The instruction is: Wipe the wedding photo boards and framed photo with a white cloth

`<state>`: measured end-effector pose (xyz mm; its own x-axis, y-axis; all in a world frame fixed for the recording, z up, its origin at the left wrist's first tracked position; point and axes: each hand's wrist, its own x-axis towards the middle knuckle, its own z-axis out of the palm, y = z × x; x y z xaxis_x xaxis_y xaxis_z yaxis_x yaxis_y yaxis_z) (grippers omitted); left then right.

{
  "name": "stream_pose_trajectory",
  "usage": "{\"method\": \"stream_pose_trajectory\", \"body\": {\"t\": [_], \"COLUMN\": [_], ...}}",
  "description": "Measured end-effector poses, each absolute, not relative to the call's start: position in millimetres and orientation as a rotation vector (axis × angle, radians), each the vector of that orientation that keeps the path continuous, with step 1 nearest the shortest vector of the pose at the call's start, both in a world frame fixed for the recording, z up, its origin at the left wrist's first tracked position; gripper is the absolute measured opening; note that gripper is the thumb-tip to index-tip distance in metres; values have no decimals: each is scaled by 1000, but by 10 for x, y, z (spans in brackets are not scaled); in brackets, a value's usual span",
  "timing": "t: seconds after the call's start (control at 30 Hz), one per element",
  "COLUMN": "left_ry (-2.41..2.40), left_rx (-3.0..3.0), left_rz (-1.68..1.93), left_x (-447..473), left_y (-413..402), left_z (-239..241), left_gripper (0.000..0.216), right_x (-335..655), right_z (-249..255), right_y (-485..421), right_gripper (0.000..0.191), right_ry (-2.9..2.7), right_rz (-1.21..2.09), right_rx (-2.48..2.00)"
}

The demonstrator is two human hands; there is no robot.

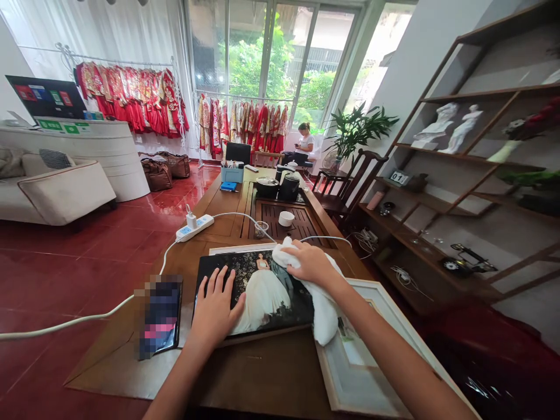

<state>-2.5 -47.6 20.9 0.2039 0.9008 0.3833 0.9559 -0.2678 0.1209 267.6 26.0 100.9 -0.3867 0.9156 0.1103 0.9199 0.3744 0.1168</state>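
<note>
A large glossy wedding photo panel (256, 291) lies flat on the wooden table (271, 373) in front of me. My left hand (215, 309) rests flat on its near left part, fingers spread. My right hand (308, 263) presses a white cloth (324, 309) against the panel's far right corner, fingers curled over the cloth. The cloth trails down past the panel's right edge onto a pale framed picture (371, 350) lying beside it.
A phone (161, 315) lies left of the panel. A white power strip (195, 227) with its cable, a glass, a white cup (286, 218) and kettles (280, 186) sit further back. Wooden chair and shelves stand to the right. A seated person (301, 146) is by the window.
</note>
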Motion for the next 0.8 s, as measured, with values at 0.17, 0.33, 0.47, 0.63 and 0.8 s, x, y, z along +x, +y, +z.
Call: {"method": "stream_pose_trajectory", "body": {"t": [0.17,0.33,0.47,0.63,0.8], "left_ry": [-1824,-1837,-1842,-1831,-1829], "left_rx": [-2316,-2334,-2344,-2341,-2333], "left_rz": [-576,-559,-551,-572,-576], "left_x": [-20,-11,-22,-25,-19], "left_y": [-472,-479,-480,-477,-471], "left_z": [206,231,225,228,241], "left_gripper": [55,55,54,54,54], "right_x": [2400,2190,2295,2612,2781], "right_z": [1067,1068,1071,1042,956], "right_y": [-239,-744,-689,-270,-25], "right_gripper": [49,55,53,47,48], "right_ry": [-2825,-3029,-2996,-2784,-2583], "right_rz": [-113,-1,-4,-64,-186], "right_rx": [-1435,-1127,-1173,-1454,-1667]}}
